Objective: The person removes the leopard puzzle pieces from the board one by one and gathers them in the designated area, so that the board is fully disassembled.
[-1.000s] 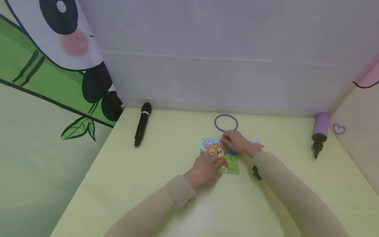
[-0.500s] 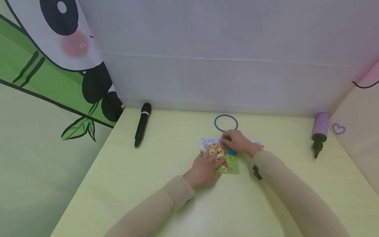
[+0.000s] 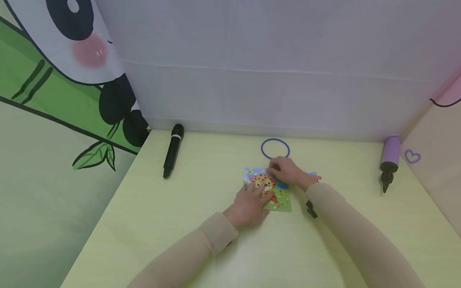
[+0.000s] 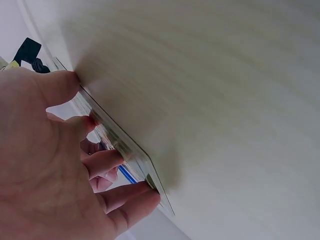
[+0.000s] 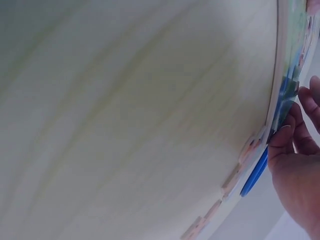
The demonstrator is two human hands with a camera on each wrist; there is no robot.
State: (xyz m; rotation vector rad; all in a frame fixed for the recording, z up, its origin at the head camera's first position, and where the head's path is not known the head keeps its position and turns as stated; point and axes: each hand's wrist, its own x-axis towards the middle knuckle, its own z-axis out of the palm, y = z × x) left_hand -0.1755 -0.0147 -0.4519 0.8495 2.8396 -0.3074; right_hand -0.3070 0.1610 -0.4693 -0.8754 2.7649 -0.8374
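A jigsaw puzzle [image 3: 283,203] with a cartoon leopard on a green and blue ground lies flat on the table. My left hand [image 3: 248,206] rests on its lower left part, fingers spread over the picture and thumb by the near edge. At the upper right of the puzzle is my right hand [image 3: 286,171], its fingers curled. In the right wrist view, the thumb and fingers pinch a small dark puzzle piece [image 5: 283,111] at the board's edge; most of it is hidden. Loose puzzle pieces [image 5: 231,179] lie just right of the board, partly behind the right wrist in the head view.
Behind the puzzle is a blue ring [image 3: 275,139]. A black microphone [image 3: 173,152] lies at the table's back left. The back right holds a purple pump [image 3: 390,154] with a black nozzle. A pale cloth wall [image 3: 266,100] borders the back edge of the table [image 3: 201,184].
The right hand's fingers shift very slightly at the puzzle's upper edge. The left hand stays on the board, and the view tilts a little.
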